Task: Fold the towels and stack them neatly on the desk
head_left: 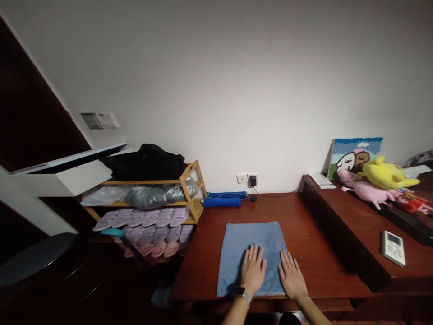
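Observation:
A blue-grey cloth (pixel 241 239) lies spread flat on the reddish-brown wooden table (pixel 318 253), its near edge close to the table's front edge. My left hand (pixel 253 271) rests on the middle of the cloth with its fingers stretched out; a watch is on that wrist. Over the cloth's right edge lies my right hand (pixel 292 276), fingers extended, partly on the cloth and partly on the bare wood. Neither hand grips anything.
Rolled blue items (pixel 221 202) lie against the wall, near a black plug adapter (pixel 253 181). Left stands a wooden rack (pixel 192 189) with slippers (pixel 149 218) and a black bag (pixel 149 164). The raised right surface holds plush toys (pixel 389 174) and a white remote-like device (pixel 393 248).

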A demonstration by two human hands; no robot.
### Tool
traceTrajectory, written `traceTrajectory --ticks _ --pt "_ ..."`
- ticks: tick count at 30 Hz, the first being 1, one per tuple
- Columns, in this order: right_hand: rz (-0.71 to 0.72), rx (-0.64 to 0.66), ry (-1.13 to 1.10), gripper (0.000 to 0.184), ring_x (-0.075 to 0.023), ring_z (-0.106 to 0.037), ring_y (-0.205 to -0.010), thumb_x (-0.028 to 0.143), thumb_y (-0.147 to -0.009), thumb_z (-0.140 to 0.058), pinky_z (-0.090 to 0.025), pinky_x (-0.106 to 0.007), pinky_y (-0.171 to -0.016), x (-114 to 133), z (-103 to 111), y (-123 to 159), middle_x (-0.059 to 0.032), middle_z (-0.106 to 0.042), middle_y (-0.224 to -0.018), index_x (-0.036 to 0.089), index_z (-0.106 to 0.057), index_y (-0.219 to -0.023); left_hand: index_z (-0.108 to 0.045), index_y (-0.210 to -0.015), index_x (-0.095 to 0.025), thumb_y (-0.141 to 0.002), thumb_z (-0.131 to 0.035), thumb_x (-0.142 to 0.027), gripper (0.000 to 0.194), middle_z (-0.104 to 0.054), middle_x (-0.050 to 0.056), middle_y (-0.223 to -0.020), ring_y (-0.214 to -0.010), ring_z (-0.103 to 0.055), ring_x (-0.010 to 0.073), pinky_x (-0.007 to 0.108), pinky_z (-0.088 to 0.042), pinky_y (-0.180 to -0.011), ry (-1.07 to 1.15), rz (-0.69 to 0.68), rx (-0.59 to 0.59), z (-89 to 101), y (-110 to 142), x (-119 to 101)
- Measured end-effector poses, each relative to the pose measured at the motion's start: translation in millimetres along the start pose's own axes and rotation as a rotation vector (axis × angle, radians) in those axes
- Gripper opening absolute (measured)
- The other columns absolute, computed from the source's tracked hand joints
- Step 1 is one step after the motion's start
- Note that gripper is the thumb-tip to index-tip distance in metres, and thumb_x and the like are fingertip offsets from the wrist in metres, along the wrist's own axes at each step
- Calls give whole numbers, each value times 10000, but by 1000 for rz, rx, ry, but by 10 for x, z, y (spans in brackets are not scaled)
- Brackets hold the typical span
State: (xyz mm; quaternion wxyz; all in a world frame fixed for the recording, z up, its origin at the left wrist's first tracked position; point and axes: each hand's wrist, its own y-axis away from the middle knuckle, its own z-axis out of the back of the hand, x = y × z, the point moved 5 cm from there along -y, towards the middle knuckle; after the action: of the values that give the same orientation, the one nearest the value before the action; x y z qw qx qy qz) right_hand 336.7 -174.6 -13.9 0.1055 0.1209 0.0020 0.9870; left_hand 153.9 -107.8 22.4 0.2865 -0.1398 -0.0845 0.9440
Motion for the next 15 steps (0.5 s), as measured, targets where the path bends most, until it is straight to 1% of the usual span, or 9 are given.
traceTrajectory --ticks 2,3,4,6,8,10,11,13,15 --pt "6 10 11 687 -219 -150 -1574 475 -1024 -187 -145 -432 -1289 10 21 0 -12 -189 -1687 133 -234 -1617 -375 -1576 -343 -1055 -306 -522 555 -368 35 -1663 -1540 -319 241 476 -286 -1263 35 -10 27 -151 75 -241" --pt "9 9 16 689 -222 -151 -1574 479 -1024 -183 -143 -432 -1288 10 23 6 -14 -189 -1688 133 -235 -1618 -379 -1572 -359 -1052 -314 -528 550 -365 30 -1664 -1540 -318 241 479 -282 -1265 39 -5 36 -190 122 -270" --pt "10 5 21 689 -223 -151 -1574 480 -1026 -175 -140 -431 -1288 7 22 14 -15 -186 -1690 133 -230 -1619 -379 -1569 -374 -1051 -318 -531 545 -356 23 -1668 -1541 -315 240 484 -277 -1267 35 8 43 -196 178 -234" --pt "5 -5 24 687 -224 -146 -1576 476 -1028 -158 -134 -428 -1287 -4 16 30 -11 -177 -1697 137 -213 -1623 -371 -1570 -387 -1052 -319 -524 539 -333 17 -1677 -1547 -302 247 503 -267 -1268 0 66 57 -117 320 15" --pt "-7 -4 22 681 -224 -138 -1578 462 -1028 -154 -126 -428 -1286 -13 10 38 -10 -171 -1702 141 -200 -1627 -371 -1574 -365 -1051 -319 -514 547 -315 27 -1682 -1553 -284 258 516 -257 -1268 -58 165 82 43 498 414" --pt "-18 7 19 677 -225 -132 -1579 451 -1026 -164 -118 -429 -1285 -14 12 34 -12 -171 -1704 143 -202 -1628 -358 -1587 -311 -1050 -308 -513 576 -286 48 -1688 -1559 -263 261 508 -253 -1270 -109 267 108 218 681 815" --pt "-22 12 20 676 -225 -131 -1579 448 -1025 -167 -114 -429 -1285 -11 19 29 -10 -170 -1704 145 -202 -1628 -343 -1595 -283 -1051 -296 -515 593 -270 57 -1691 -1560 -257 257 495 -253 -1271 -125 299 123 289 760 973" --pt "-26 19 28 675 -225 -131 -1579 444 -1025 -166 -113 -423 -1283 5 43 22 -5 -165 -1705 146 -199 -1629 -310 -1607 -241 -1055 -264 -514 618 -241 71 -1694 -1561 -246 241 470 -252 -1273 -143 328 144 383 872 1165" --pt "-35 22 41 675 -231 -142 -1577 442 -1024 -170 -119 -426 -1280 29 68 36 -8 -169 -1704 145 -201 -1629 -295 -1611 -214 -1059 -243 -496 623 -227 81 -1694 -1563 -236 231 454 -242 -1276 -162 336 157 416 922 1214"
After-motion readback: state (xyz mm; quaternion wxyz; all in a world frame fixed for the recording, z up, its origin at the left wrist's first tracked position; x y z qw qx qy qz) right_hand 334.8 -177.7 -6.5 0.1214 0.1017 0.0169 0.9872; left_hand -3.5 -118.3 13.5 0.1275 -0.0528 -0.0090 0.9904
